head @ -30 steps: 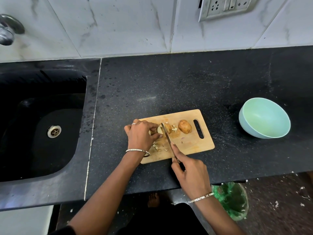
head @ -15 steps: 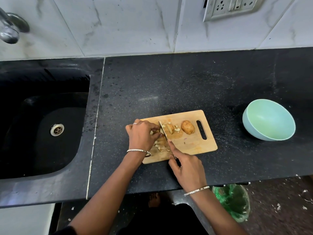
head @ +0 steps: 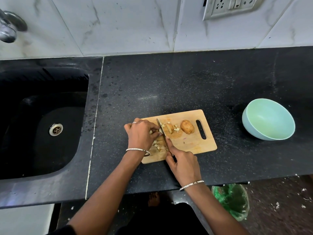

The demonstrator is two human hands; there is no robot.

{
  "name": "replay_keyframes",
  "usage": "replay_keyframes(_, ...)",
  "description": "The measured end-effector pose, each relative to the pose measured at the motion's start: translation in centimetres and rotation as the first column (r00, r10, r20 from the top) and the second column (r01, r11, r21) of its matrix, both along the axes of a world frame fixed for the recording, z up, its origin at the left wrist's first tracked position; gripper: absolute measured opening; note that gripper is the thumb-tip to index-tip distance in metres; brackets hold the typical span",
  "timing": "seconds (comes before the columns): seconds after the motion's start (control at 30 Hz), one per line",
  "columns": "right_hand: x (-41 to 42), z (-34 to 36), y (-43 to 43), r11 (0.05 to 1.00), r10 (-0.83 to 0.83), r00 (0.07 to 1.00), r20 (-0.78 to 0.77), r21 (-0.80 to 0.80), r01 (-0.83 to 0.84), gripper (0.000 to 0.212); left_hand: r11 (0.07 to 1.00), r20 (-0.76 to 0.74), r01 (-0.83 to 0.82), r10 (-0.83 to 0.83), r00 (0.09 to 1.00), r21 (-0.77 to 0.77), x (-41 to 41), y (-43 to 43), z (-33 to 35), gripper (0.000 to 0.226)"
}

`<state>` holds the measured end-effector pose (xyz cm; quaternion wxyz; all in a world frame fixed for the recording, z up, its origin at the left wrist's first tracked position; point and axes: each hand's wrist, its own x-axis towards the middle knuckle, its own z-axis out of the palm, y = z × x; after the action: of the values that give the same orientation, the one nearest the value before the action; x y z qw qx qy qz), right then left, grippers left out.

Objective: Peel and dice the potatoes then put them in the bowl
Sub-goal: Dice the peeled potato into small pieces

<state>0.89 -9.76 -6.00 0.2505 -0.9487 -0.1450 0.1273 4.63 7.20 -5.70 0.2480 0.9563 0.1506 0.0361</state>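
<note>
A wooden cutting board [head: 194, 143] lies on the black counter. On it sit a whole brown potato [head: 187, 127], a cut potato chunk [head: 169, 128] and several small diced pieces [head: 157, 146]. My left hand [head: 141, 134] pinches potato pieces at the board's left end, right against the blade. My right hand [head: 183, 164] grips the handle of a knife [head: 160, 127], forefinger laid along its spine, the blade pointing away from me. An empty pale green bowl [head: 268, 119] stands on the counter to the right, apart from the board.
A black sink [head: 42, 122] with a metal drain fills the left side, a tap [head: 8, 29] above it. Below the counter edge stands a bin with a green bag [head: 231, 200]. A socket plate [head: 232, 5] is on the tiled wall.
The knife has shifted left toward my left hand's fingers, leaving cut pieces to its right. My right hand has moved forward and left with it. More diced bits lie on the board.
</note>
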Motion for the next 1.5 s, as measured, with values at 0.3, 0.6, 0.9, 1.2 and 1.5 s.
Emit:
replay_keyframes(0.3,-0.7,0.8,-0.2,0.986,0.101,0.991,0.087,-0.143,-0.088,0.058,0.999,-0.016,-0.046,0.047,0.999,0.019,0.0,0.0,0.2,0.009)
replay_keyframes(0.6,-1.1,0.9,-2.6,0.998,-0.036,0.989,0.146,0.048,0.029,0.055,0.996,0.018,-0.055,0.056,0.998,-0.069,-0.6,0.6,0.3,0.012)
replay_keyframes(0.9,-0.6,0.6,-2.2,0.997,0.052,0.996,0.078,0.048,-0.056,0.053,0.997,0.072,-0.040,0.045,0.996,-0.070,-0.3,0.9,0.5,0.021)
replay_keyframes(1.2,-1.2,0.5,-3.4,0.958,0.077,0.997,0.031,0.273,-0.082,0.046,0.954,-0.132,0.285,-0.272,0.953,0.093,-0.4,2.0,1.0,0.050)
replay_keyframes(1.5,0.4,1.8,-4.0,0.974,0.173,0.980,0.098,0.132,-0.185,0.046,0.856,-0.145,0.510,-0.496,0.856,0.085,-0.1,2.5,1.8,0.038)
